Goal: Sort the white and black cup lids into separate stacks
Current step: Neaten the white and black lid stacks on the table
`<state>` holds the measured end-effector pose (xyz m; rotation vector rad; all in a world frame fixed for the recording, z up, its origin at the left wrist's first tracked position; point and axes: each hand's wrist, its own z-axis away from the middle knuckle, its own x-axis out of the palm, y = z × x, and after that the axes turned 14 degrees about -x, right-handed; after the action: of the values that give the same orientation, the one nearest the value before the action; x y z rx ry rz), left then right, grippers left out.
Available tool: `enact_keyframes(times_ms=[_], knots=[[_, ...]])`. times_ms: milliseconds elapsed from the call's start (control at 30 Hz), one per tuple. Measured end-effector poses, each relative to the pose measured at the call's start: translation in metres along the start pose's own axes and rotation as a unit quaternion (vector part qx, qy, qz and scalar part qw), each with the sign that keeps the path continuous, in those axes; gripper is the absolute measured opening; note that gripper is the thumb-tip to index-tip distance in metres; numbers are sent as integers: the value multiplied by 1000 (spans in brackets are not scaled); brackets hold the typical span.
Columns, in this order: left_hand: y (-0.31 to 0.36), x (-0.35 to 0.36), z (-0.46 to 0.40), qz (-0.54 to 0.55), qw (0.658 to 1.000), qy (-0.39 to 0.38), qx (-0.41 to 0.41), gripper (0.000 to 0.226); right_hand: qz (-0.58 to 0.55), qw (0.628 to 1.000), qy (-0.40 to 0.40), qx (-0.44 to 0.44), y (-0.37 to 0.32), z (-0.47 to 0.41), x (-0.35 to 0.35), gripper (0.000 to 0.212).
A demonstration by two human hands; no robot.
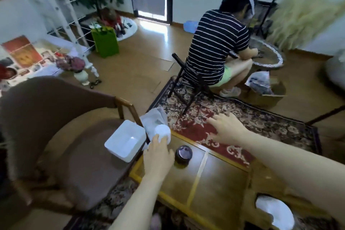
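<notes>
On the wooden table [214, 179], the black lid stack [183, 155] stands beside the white lid stack [162, 132]. The left hand [158, 153] touches the white stack, grip indiscernible; the right hand [226, 127] hovers beyond the table, fingers spread.

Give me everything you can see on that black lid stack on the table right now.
The black lid stack is a short round pile of dark, glossy plastic-looking lids, its top catching a purplish reflection. It stands upright near the table's far left corner, just right of the left hand, whose fingers come close to its side; contact is unclear. The white lid stack stands apart, behind and to the left.
</notes>
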<state>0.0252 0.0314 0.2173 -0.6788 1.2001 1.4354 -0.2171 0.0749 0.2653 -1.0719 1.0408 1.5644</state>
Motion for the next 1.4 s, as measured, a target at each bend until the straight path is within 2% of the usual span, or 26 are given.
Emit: enact_keyframes(times_ms=[267,433,567,667,767,800,867,1133,1233,1333,1400], knots=[[-80,46,-81,87,993,-54,-67,58,-130,991,-35,4,-25,-96,83,70],[-101,80,-121,215,962,-113,-123,64,-202,979,-35,16,-29,-137,118,68],[-103,103,-142,349,904,-162,-187,63,-282,959,-7,33,-42,-166,144,51],[-106,123,-155,416,850,-206,-248,68,-335,941,-25,42,-56,-179,164,39],[-111,140,-165,461,812,-215,-286,75,-380,923,-66,10,-71,-191,177,58],[-112,144,-169,470,805,-214,-292,77,-396,916,-73,-3,-74,-195,181,60],[-116,151,-176,483,798,-214,-291,80,-435,896,-90,7,-80,-206,185,48],[-123,168,-198,491,776,-261,-299,89,-550,805,-219,29,-93,-233,204,45],[-122,169,-201,491,766,-283,-304,77,-599,766,-230,42,-98,-234,209,48],[-121,170,-202,487,765,-296,-301,60,-637,730,-241,59,-97,-233,210,35],[-119,172,-201,481,767,-299,-301,53,-647,721,-238,72,-94,-232,209,27]])
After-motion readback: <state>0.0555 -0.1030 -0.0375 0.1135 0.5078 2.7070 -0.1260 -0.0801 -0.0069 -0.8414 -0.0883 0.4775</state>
